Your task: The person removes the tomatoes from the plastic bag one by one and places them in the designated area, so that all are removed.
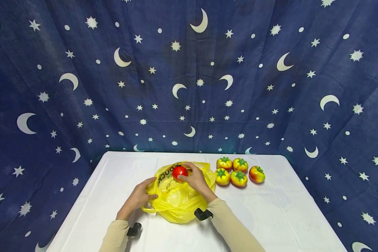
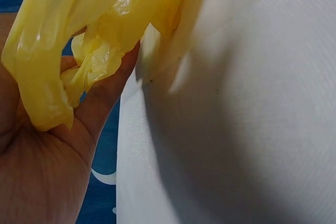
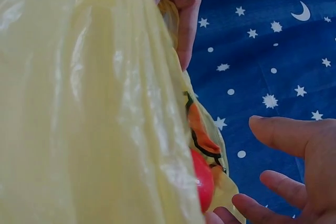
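A yellow plastic bag (image 1: 176, 210) with dark printed lettering lies on the table. My left hand (image 1: 139, 195) holds its left edge between thumb and fingers; in the left wrist view, crumpled yellow plastic (image 2: 97, 59) lies across that hand, hiding some fingers. At the bag's far side is a red tomato (image 1: 180, 173). Around the tomato's right side is my right hand (image 1: 196, 179), thumb and fingers spread. In the right wrist view, those fingers look straight and apart from the tomato (image 3: 202, 182), which the bag partly covers.
Several yellow-and-red tomato-shaped fruits with green tops (image 1: 238, 178) stand right of the bag, one (image 1: 257, 174) slightly apart. A white cloth covers the table (image 1: 271, 217). Behind it hangs a dark blue curtain (image 1: 208, 63) with moons and stars.
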A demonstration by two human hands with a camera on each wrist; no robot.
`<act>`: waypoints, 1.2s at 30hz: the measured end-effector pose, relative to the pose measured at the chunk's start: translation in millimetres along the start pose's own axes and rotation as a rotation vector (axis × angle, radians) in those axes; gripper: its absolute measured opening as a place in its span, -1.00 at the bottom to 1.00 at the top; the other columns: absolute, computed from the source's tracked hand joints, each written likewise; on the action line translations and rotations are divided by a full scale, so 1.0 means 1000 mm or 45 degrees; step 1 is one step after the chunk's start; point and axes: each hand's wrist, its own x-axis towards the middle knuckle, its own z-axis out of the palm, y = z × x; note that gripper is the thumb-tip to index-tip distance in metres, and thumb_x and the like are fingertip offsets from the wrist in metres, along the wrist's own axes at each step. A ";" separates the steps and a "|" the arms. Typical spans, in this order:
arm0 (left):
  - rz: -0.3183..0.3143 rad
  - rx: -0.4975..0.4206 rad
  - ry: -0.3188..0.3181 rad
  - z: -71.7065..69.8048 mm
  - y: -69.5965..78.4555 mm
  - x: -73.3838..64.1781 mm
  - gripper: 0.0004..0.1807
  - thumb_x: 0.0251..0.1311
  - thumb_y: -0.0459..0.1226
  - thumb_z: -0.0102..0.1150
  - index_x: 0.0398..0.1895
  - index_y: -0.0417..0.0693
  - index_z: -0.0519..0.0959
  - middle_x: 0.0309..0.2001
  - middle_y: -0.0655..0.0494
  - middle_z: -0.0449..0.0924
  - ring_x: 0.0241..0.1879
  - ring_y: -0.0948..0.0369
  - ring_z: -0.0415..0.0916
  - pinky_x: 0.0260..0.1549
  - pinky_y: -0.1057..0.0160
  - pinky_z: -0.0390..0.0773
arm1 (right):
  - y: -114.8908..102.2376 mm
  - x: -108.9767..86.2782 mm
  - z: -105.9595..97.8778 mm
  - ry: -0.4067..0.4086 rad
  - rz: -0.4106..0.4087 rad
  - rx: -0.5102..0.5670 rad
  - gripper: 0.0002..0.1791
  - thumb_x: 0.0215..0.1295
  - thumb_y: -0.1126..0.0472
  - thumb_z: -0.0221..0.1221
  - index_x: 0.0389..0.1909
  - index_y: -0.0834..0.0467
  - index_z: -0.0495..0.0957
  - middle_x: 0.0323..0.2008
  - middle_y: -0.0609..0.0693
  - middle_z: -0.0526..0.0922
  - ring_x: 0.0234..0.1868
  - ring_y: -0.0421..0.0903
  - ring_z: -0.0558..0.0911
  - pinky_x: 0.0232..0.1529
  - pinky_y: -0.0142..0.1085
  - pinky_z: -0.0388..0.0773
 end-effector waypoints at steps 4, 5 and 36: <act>-0.015 -0.002 -0.004 0.000 0.001 0.000 -0.17 -0.02 -0.35 0.46 0.40 -0.03 0.36 0.43 -0.13 0.30 0.46 -0.19 0.16 0.43 -0.24 0.14 | 0.003 0.003 0.004 0.010 0.021 -0.009 -0.38 0.12 0.18 0.40 0.25 0.07 0.48 0.25 0.13 0.54 0.25 0.17 0.50 0.19 0.03 0.58; -0.022 -0.002 -0.005 0.000 0.001 0.000 -0.17 -0.02 -0.35 0.46 0.40 -0.03 0.36 0.44 -0.13 0.30 0.46 -0.19 0.15 0.43 -0.24 0.14 | 0.004 0.003 0.004 0.014 0.023 -0.008 -0.38 0.12 0.18 0.40 0.25 0.07 0.48 0.24 0.13 0.54 0.25 0.17 0.50 0.19 0.04 0.57; -0.024 0.014 -0.004 0.003 0.004 0.001 -0.19 0.00 -0.36 0.44 0.40 -0.08 0.36 0.42 -0.14 0.32 0.45 -0.19 0.18 0.43 -0.22 0.16 | 0.028 0.016 0.021 0.093 -0.020 -0.121 -0.34 -0.05 0.25 0.48 0.16 0.18 0.52 0.15 0.21 0.58 0.19 0.20 0.54 0.22 0.09 0.50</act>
